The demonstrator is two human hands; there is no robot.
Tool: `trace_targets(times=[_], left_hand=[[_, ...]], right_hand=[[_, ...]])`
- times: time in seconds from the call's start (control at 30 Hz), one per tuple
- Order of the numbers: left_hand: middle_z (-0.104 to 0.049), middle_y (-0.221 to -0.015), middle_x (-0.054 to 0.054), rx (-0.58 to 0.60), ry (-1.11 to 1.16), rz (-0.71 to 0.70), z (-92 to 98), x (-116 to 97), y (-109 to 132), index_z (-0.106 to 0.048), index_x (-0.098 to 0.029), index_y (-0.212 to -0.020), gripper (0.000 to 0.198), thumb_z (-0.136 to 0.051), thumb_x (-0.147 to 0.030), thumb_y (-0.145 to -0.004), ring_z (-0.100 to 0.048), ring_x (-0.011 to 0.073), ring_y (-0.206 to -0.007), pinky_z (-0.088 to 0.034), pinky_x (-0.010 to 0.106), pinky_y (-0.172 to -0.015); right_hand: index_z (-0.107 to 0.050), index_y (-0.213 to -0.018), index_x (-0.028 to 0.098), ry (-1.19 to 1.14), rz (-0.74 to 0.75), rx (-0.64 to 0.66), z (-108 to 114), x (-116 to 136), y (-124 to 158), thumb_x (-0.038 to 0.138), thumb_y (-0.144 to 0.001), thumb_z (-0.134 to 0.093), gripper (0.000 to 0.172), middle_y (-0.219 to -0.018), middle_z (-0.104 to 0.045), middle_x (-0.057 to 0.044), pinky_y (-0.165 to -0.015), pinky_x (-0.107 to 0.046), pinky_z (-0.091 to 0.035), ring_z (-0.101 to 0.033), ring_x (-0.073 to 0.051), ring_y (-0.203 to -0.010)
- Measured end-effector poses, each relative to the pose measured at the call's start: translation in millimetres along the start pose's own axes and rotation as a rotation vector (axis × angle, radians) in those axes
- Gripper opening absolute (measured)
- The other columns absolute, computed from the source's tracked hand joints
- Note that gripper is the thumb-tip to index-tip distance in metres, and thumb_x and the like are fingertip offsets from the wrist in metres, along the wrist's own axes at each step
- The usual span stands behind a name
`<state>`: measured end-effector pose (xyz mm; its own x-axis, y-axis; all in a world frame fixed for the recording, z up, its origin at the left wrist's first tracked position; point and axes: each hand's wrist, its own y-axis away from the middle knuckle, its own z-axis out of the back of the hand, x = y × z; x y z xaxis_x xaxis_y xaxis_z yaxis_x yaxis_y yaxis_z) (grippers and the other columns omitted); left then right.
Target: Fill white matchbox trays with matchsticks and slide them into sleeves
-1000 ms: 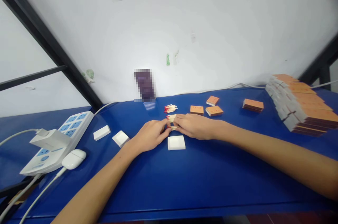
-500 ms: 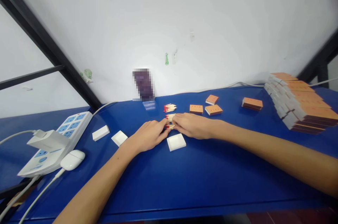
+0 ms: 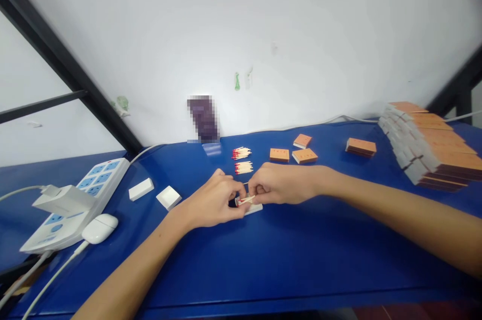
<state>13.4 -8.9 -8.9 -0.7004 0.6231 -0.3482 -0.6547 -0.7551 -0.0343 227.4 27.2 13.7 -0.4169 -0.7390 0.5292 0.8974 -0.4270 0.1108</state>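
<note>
My left hand [image 3: 214, 203] and my right hand [image 3: 280, 184] meet at the middle of the blue table [image 3: 263, 259]. Together their fingers pinch a small bundle of red-tipped matches [image 3: 245, 200] held just over a white matchbox tray [image 3: 253, 208]. Two more small piles of matches [image 3: 243, 160] lie just behind the hands. Both hands are closed around the bundle.
Two white trays [image 3: 154, 193] lie to the left. A white and blue power strip [image 3: 75, 199] with a charger and a white earbud case [image 3: 100, 228] sit at far left. Orange matchboxes [image 3: 301, 149] lie behind, and a large stack [image 3: 429, 149] stands at right.
Both hands have drawn back toward me from the match piles, carrying a bundle of matches to just above the white tray, which their fingers now partly cover.
</note>
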Motion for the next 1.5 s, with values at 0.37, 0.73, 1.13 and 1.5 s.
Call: trace_targets(times=[0.37,0.73,1.13,1.5], left_hand=[[-0.059,-0.058,-0.004,0.014,0.091,-0.030,-2.2,2.4,1.0,-0.068,-0.022,-0.084,0.017,-0.068,-0.038,-0.079,-0.055,0.0130,-0.060,-0.043,0.026,-0.068],[-0.058,-0.063,-0.004,-0.016,0.094,-0.066,-3.2,5.9,1.9,-0.064,-0.019,-0.086,0.014,-0.067,-0.029,-0.078,-0.049,0.0091,-0.054,-0.036,0.022,-0.054],[-0.056,-0.061,-0.005,-0.003,0.090,-0.038,-4.1,6.7,0.5,-0.063,-0.019,-0.083,0.016,-0.064,-0.035,-0.083,-0.045,0.0082,-0.052,-0.032,0.022,-0.052],[-0.056,-0.063,-0.004,-0.017,0.003,-0.045,-6.3,5.7,-1.3,-0.061,-0.019,-0.083,0.017,-0.065,-0.035,-0.081,-0.048,0.0100,-0.056,-0.033,0.023,-0.056]], right_hand=[[-0.074,-0.084,0.013,-0.102,-0.085,0.029,1.4,2.2,-2.6,0.022,-0.086,-0.059,0.018,-0.060,-0.065,0.000,-0.053,-0.021,-0.041,-0.057,-0.010,-0.054],[-0.076,-0.083,0.013,-0.076,-0.100,0.024,-1.0,3.8,-3.5,0.017,-0.082,-0.057,0.019,-0.065,-0.069,-0.001,-0.053,-0.021,-0.040,-0.056,-0.010,-0.054],[-0.069,-0.074,0.014,-0.094,-0.137,-0.068,-3.9,1.9,-0.9,0.021,-0.081,-0.056,0.016,-0.069,-0.069,-0.002,-0.053,-0.021,-0.041,-0.059,-0.011,-0.058],[-0.069,-0.075,0.015,-0.094,-0.240,-0.090,-3.2,4.3,-0.5,0.022,-0.076,-0.058,0.013,-0.071,-0.070,-0.002,-0.051,-0.021,-0.041,-0.061,-0.012,-0.061]])
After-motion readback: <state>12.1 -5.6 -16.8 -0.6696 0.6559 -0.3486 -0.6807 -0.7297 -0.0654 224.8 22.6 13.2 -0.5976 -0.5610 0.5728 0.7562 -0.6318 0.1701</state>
